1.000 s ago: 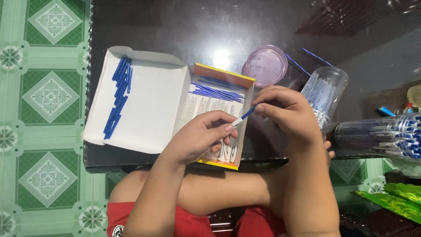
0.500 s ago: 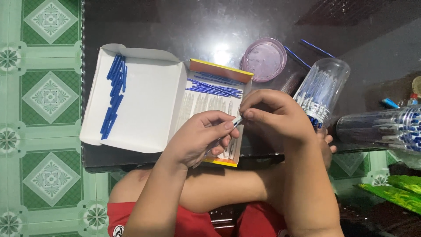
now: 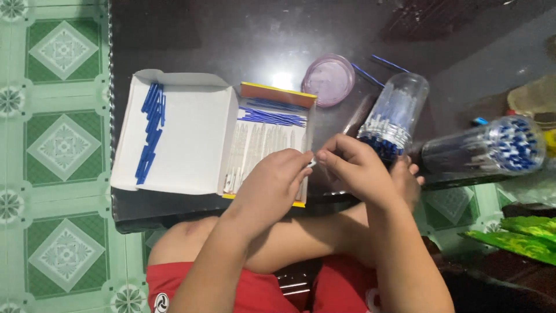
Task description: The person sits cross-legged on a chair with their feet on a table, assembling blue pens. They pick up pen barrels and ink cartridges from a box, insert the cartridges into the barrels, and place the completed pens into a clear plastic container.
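Small white refill tip [image 3: 311, 164] pinched between both hands' fingertips.

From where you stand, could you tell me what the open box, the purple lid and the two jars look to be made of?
Box: thin cardboard, matte white inside, with creased fold-out flaps. Purple lid: probably plastic, translucent and smooth, catching a glare. Upright jar and lying jar: clear, likely plastic, since the blue-tipped sticks inside show through; glass cannot be ruled out.

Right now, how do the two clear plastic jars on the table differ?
The near jar lies by the right hand with its open mouth toward the person; the far jar lies farther right, its mouth turned to the right. The near jar shows mostly pale tubes, the far jar blue ends. Both are clear, on their sides, holding pen parts.
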